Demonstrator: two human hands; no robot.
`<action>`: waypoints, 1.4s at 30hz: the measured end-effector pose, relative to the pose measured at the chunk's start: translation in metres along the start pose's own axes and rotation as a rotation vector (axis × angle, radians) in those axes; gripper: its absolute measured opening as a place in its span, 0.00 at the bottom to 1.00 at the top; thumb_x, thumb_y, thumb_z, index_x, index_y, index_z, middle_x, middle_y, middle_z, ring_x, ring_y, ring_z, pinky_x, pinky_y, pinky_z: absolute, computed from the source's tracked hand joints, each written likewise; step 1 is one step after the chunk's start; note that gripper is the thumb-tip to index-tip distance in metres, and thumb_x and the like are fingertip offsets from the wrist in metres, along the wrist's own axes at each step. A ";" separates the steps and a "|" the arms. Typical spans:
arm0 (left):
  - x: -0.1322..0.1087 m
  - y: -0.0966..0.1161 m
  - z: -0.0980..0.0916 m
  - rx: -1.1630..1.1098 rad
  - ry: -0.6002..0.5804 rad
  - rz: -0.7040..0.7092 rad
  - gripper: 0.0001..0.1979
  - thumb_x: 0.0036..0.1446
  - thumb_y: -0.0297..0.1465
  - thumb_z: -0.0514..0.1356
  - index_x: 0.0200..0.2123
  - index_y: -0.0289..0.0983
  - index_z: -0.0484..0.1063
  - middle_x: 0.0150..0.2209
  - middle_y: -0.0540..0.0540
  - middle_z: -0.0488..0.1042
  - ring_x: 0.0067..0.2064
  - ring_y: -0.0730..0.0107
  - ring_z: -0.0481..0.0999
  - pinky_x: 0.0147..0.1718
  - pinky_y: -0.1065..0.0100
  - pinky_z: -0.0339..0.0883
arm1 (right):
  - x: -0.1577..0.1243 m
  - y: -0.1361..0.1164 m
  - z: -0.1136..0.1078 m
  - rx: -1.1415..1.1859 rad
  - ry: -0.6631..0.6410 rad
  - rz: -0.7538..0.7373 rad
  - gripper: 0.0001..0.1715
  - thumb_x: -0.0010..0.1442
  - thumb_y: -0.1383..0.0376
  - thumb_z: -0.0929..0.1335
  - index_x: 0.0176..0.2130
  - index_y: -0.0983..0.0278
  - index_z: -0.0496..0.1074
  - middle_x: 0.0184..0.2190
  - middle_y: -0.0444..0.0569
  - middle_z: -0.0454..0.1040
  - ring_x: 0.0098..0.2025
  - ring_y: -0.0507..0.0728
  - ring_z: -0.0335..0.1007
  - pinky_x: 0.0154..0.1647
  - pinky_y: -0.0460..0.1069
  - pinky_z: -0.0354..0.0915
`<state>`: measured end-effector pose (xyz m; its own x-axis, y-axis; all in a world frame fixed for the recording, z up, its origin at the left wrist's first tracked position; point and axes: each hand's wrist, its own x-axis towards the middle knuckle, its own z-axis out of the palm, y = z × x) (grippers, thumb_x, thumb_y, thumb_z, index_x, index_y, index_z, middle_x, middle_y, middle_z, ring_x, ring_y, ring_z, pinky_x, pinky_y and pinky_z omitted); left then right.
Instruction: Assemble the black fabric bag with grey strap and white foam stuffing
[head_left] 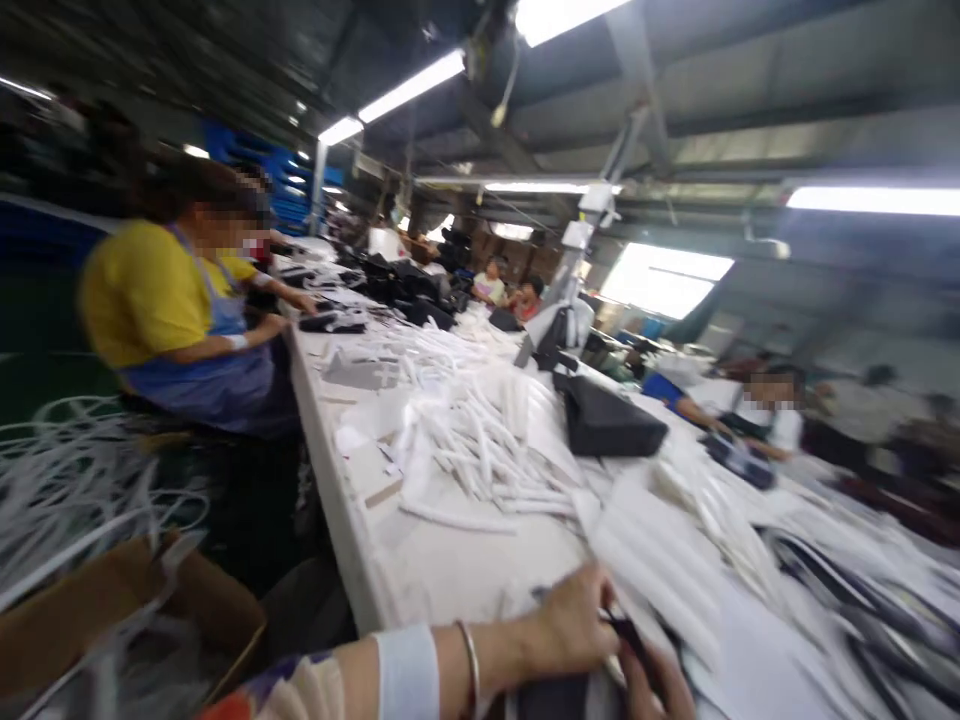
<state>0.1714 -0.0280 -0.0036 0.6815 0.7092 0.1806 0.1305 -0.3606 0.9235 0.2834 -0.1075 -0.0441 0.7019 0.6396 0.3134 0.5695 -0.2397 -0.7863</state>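
Observation:
My left hand [574, 622] is closed at the table's front edge, its fingers pinching a narrow black fabric strip [628, 640]. A metal bangle and a white band are on that forearm. Close beside it at the bottom edge, my right hand [654, 688] shows only in part, its fingers closed around the same strip. Below both hands lies a dark fabric piece [553, 698], mostly cut off by the frame. Just beyond the hands, a pile of short white strips [480, 440] covers the table. Motion blur softens fine detail.
The white table [345, 540] runs away from me. A black boxy fabric piece [611, 415] and white padded sheets [660, 560] lie on it. Left, a cardboard box [225, 600] stands beside white strips [90, 480]. Co-workers sit left [165, 300] and right [772, 410].

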 end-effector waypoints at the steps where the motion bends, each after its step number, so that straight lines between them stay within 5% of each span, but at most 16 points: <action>1: 0.003 0.000 0.002 -0.047 0.072 -0.079 0.15 0.47 0.27 0.67 0.39 0.35 0.70 0.33 0.50 0.71 0.33 0.69 0.69 0.32 0.68 0.65 | -0.007 0.001 -0.009 -0.006 0.021 0.011 0.23 0.55 0.42 0.66 0.40 0.52 0.77 0.39 0.50 0.79 0.44 0.66 0.75 0.33 0.54 0.71; 8: 0.009 0.003 -0.002 -0.135 0.046 -0.096 0.14 0.43 0.18 0.58 0.35 0.37 0.65 0.32 0.53 0.69 0.28 0.76 0.65 0.29 0.73 0.58 | -0.016 -0.024 -0.017 0.146 0.053 -0.138 0.19 0.56 0.48 0.67 0.35 0.59 0.77 0.34 0.48 0.80 0.38 0.62 0.75 0.37 0.50 0.67; 17: 0.015 -0.003 0.001 -0.127 0.048 -0.105 0.16 0.43 0.18 0.57 0.37 0.38 0.64 0.32 0.53 0.70 0.28 0.77 0.66 0.29 0.74 0.61 | -0.017 -0.019 -0.014 0.128 0.032 -0.185 0.13 0.59 0.54 0.67 0.37 0.59 0.77 0.33 0.46 0.78 0.36 0.58 0.74 0.38 0.49 0.65; 22: 0.021 -0.001 0.007 -0.039 0.069 -0.063 0.13 0.45 0.17 0.56 0.33 0.38 0.64 0.32 0.53 0.69 0.32 0.73 0.66 0.33 0.72 0.60 | -0.016 -0.024 -0.015 0.181 0.124 -0.249 0.12 0.59 0.55 0.67 0.34 0.60 0.76 0.37 0.49 0.78 0.40 0.59 0.72 0.45 0.52 0.65; 29: 0.025 0.000 0.004 0.024 -0.056 -0.002 0.11 0.43 0.17 0.55 0.28 0.39 0.67 0.25 0.54 0.70 0.30 0.71 0.69 0.32 0.72 0.59 | -0.014 -0.020 -0.016 0.305 0.112 -0.010 0.16 0.57 0.52 0.68 0.37 0.61 0.75 0.31 0.45 0.78 0.35 0.58 0.72 0.39 0.51 0.66; 42: 0.023 0.000 0.000 -0.033 -0.031 -0.033 0.07 0.45 0.21 0.58 0.27 0.37 0.67 0.26 0.54 0.68 0.31 0.72 0.66 0.33 0.72 0.59 | -0.009 -0.022 -0.017 0.266 0.004 -0.070 0.07 0.53 0.61 0.68 0.32 0.62 0.72 0.27 0.44 0.75 0.30 0.56 0.72 0.35 0.49 0.66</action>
<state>0.1875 -0.0118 0.0008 0.6993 0.7010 0.1399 0.1299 -0.3170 0.9395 0.2714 -0.1208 -0.0204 0.6671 0.6447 0.3733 0.4844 0.0054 -0.8749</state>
